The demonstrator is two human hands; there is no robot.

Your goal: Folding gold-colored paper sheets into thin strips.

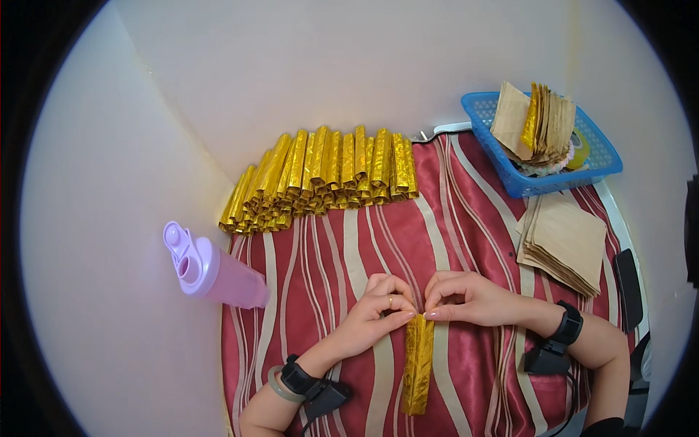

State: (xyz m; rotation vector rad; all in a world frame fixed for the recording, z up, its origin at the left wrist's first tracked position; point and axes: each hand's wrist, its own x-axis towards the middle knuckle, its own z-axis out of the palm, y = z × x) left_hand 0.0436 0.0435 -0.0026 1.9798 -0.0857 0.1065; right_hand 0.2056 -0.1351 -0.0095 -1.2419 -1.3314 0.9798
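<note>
A folded strip of gold foil paper [417, 368] lies lengthwise on the striped cloth in front of me. My left hand [380, 306] pinches its far end at the left corner between thumb and fingers, with a ring on one finger. At the right corner of that same end, my right hand [466, 297] pinches it too. The two thumbs almost meet over the paper. Beyond my hands rises a pile of folded gold paper tubes [328, 164], stacked in several layers.
A lilac shaker bottle [226, 273] stands at the left. At the right lie a stack of tan paper sheets [564, 240] and a dark phone [628, 288]. A blue basket [597, 153] behind them holds more paper. Red striped cloth [313, 269] covers the table; pale walls surround it.
</note>
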